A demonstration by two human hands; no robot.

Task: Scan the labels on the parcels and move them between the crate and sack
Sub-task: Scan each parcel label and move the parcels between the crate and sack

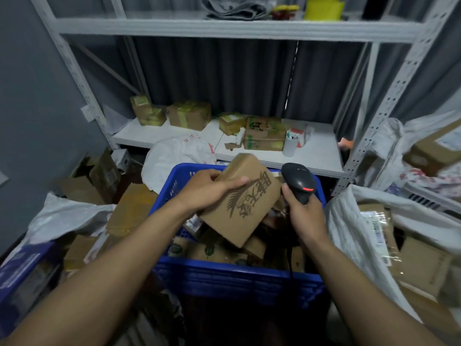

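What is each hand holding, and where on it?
The left hand grips the cardboard parcel by its upper left edge; the right hand grips the barcode scanner by its handle.

head cam | looks forward-down | close above crate [237, 275]

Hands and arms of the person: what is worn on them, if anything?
Nothing visible. The left hand and right hand are bare, without gloves or rings. Both forearms are uncovered down to the picture's edge: no sleeve, watch or bracelet shows.
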